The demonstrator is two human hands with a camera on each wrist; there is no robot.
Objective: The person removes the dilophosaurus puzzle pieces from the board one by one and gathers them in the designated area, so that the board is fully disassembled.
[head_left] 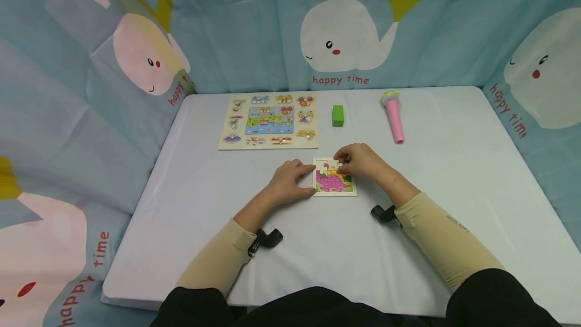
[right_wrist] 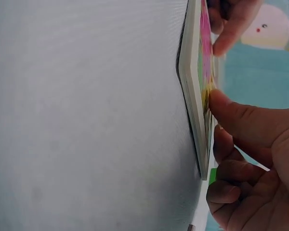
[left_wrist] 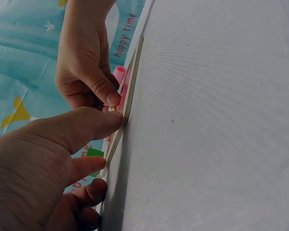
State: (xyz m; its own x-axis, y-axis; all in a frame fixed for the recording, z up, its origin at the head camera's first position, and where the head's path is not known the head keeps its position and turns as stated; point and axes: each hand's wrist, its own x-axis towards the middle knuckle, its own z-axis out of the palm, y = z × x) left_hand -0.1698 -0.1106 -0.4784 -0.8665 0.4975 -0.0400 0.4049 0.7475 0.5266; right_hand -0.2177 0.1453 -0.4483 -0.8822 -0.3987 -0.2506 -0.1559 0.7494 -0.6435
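Note:
A small square jigsaw puzzle [head_left: 333, 185] with a pink dinosaur picture lies in a pale frame on the white table. My left hand [head_left: 290, 180] is at its left side, thumb and index finger spread and touching the frame near the two left corners. Over the upper right part, my right hand [head_left: 363, 160] pinches a small puzzle piece between thumb and fingers; the piece is mostly hidden. In the right wrist view, the right thumb [right_wrist: 226, 108] touches the face of the puzzle while the other fingers curl above the table. Pale backing shows at the puzzle's upper left.
Behind the puzzle lies a larger wooden knob puzzle board [head_left: 268, 145] with several pieces. A green block [head_left: 338, 116] stands to its right, and a pink toy microphone [head_left: 394, 120] lies farther right. Blue whale-print curtains [head_left: 254, 29] border the table's back and sides.

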